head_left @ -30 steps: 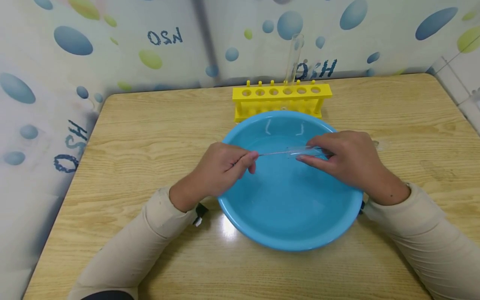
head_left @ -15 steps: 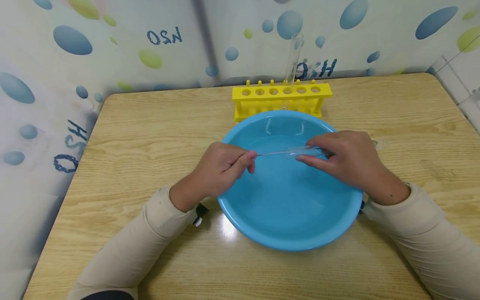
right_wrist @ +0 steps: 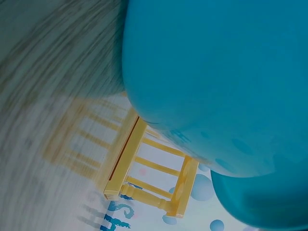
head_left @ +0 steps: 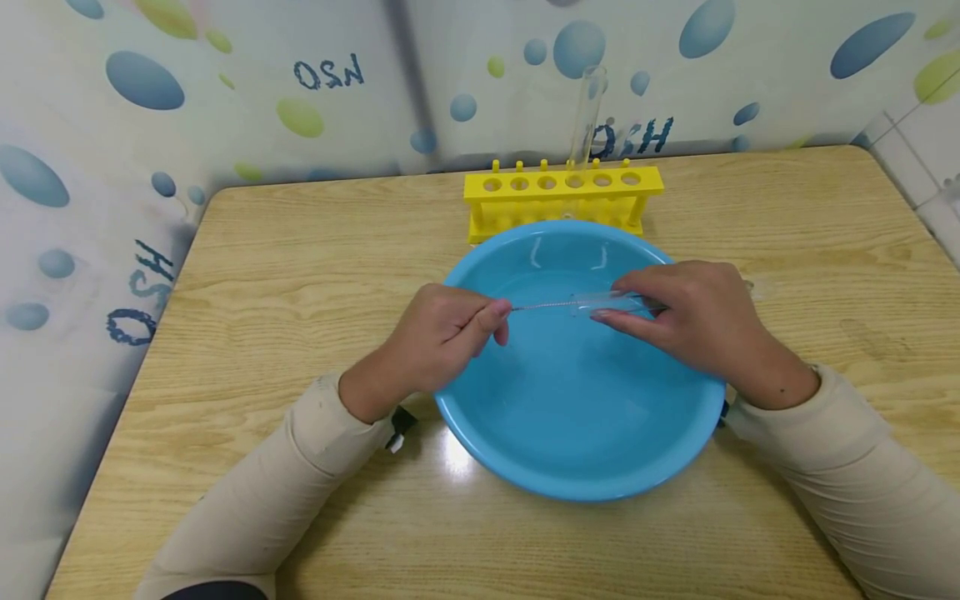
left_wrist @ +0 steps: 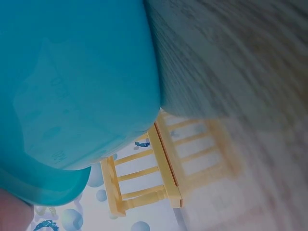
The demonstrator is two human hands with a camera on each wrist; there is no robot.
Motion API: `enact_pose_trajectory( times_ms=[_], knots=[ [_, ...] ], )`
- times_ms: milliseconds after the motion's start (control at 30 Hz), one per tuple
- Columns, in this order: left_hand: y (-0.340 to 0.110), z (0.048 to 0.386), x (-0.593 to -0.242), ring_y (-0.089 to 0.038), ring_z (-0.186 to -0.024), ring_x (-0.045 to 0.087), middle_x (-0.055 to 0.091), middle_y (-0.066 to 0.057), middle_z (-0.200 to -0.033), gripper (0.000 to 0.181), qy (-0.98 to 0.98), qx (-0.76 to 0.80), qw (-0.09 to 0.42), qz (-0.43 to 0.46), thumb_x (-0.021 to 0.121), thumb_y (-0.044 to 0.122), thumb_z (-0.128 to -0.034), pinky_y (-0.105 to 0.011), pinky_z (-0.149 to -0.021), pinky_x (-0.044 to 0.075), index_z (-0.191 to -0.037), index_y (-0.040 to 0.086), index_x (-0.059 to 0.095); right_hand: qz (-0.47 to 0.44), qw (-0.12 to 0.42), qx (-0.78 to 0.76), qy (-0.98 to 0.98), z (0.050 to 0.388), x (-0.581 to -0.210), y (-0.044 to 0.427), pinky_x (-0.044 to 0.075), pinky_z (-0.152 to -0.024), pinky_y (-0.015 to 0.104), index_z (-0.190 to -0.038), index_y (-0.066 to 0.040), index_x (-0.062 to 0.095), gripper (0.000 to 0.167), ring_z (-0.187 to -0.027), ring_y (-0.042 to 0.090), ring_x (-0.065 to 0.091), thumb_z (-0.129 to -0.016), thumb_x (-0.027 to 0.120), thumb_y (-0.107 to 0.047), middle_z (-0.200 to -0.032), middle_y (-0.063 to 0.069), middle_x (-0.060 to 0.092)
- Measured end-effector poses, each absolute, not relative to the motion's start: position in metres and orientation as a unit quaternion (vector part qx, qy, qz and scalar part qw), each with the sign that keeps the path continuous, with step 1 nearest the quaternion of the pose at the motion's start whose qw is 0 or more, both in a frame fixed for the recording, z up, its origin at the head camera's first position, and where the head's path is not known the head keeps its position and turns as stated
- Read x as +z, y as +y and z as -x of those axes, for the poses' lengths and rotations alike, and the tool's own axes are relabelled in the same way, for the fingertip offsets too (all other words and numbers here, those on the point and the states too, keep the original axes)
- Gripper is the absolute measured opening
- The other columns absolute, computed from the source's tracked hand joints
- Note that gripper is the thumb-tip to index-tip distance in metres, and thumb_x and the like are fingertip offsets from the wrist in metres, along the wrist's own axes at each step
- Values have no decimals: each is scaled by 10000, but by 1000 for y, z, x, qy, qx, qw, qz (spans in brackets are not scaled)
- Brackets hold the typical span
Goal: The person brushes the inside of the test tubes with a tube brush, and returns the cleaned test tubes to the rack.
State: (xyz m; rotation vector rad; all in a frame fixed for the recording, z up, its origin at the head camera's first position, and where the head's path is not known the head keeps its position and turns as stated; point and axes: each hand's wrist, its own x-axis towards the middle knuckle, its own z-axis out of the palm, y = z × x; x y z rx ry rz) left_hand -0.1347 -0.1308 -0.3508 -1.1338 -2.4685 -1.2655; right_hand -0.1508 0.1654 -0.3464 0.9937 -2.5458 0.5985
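In the head view, my left hand (head_left: 450, 337) pinches the thin twisted-wire handle of a test tube brush (head_left: 543, 306) between thumb and curled fingers. The wire runs into the mouth of a clear test tube (head_left: 587, 303), which my right hand (head_left: 693, 317) grips with thumb and fingers. The tube lies almost level over the blue basin (head_left: 581, 492). My right hand covers most of the tube and the brush head; the tube's far end (head_left: 750, 287) peeks out beyond the knuckles. In the left wrist view, a bit of my left hand (left_wrist: 13, 214) shows beside the basin's rim.
Behind the basin stands a yellow test tube rack (head_left: 555, 187) holding one upright clear test tube (head_left: 588, 117). All rest on a wooden table (head_left: 315, 275) against a patterned wall (head_left: 495, 83). Both wrist views mostly show the basin's outer wall (right_wrist: 216, 72) and the rack.
Almost nothing differs. My left fingertips and the tube's mouth have shifted very slightly left; both hands keep their hold.
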Motion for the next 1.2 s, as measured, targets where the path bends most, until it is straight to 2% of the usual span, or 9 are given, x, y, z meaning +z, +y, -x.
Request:
enact_pose_trajectory(
  times_ms=[100,167,500,1200],
  knots=[
    [-131,135,-351,-30,-509,460,517,39,-523,735,-821,-420,74,378,262,574,-1051,-212,-487,444,-696,68,658,-347,169,209,-898,151,-346,165,384,-475,234,-923,-129,787,278,-537,96,558,-752,876,-330,-709,15,726],
    [-131,135,-350,-29,-506,452,510,40,-520,731,-823,-417,74,379,260,574,-1051,-212,-484,438,-703,74,664,-344,167,207,-901,151,-346,165,386,-476,235,-925,-123,788,287,-538,101,565,-723,894,-296,-714,20,729],
    [-130,137,-349,-24,-509,412,497,61,-530,731,-842,-386,66,371,229,591,-1049,-220,-482,409,-736,109,681,-328,160,194,-911,150,-343,164,383,-475,236,-930,-110,787,312,-530,108,557,-713,901,-304,-680,20,706],
    [-131,135,-348,-30,-524,438,492,52,-534,688,-841,-389,65,370,269,565,-1056,-222,-506,428,-749,107,680,-330,161,194,-910,150,-344,164,378,-472,235,-932,-109,787,311,-529,108,557,-716,898,-303,-677,18,704]
  ],
)
